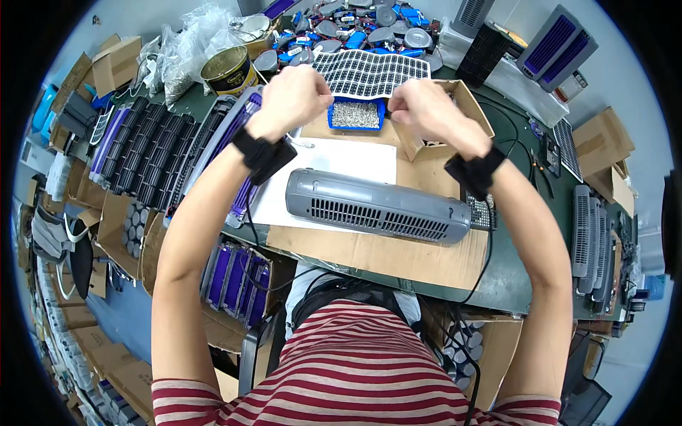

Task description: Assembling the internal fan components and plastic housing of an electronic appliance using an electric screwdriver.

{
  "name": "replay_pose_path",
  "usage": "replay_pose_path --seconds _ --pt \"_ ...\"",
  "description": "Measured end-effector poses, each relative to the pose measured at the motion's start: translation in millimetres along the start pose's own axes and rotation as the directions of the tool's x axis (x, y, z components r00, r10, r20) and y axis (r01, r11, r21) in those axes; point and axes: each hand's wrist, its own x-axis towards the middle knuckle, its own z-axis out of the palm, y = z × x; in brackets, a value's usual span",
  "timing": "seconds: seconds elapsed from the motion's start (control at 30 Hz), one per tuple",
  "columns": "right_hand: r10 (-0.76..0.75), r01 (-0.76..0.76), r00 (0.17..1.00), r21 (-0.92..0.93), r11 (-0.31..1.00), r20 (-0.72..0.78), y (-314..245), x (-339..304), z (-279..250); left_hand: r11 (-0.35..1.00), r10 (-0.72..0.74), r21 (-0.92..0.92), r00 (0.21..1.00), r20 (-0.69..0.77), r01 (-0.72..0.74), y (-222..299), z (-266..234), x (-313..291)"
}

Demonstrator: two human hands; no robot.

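Observation:
My left hand (297, 98) is curled with its fingers together, beside the near left corner of a wavy white sheet covered in small black squares (369, 72). My right hand (426, 108) has its fingers bent in at the sheet's near right corner, close to a blue tray (384, 113) of small metal screws. Whether either hand pinches the sheet or a small piece cannot be made out. Nearer to me, a long grey slotted plastic housing (376, 204) lies across white paper (341, 153) and cardboard (341, 247).
An open cardboard box (472, 106) stands beside my right hand. Dark rollers and purple-grey housings (153, 145) crowd the left; a tub (229, 69) stands behind them. Blue and grey parts (355, 28) are heaped at the back. A cable (486, 263) hangs from my right wrist strap.

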Motion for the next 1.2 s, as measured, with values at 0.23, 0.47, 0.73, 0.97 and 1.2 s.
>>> replay_pose_path --seconds 0.23,0.47,0.73,0.97,1.2 --pt "0.047 -0.053 0.998 -0.234 0.971 -0.033 -8 44 93 0.987 0.035 0.154 0.993 0.112 -0.052 0 105 45" --pt "0.035 -0.057 0.997 -0.334 0.941 -0.071 0 54 105 0.973 0.087 0.212 0.996 0.031 -0.091 -18 126 44" --pt "-0.062 0.001 0.932 -0.168 0.986 -0.357 23 52 109 0.984 0.096 0.146 0.995 0.027 -0.099 -17 126 45" --pt "0.053 -0.025 0.951 0.096 0.995 -0.304 -9 -16 10 0.995 0.014 0.096 0.998 0.059 -0.019 -24 130 49" --pt "0.4 -0.255 0.909 0.605 0.754 -0.115 -22 -162 -33 0.999 0.004 -0.043 0.987 0.16 0.003 -27 114 49"
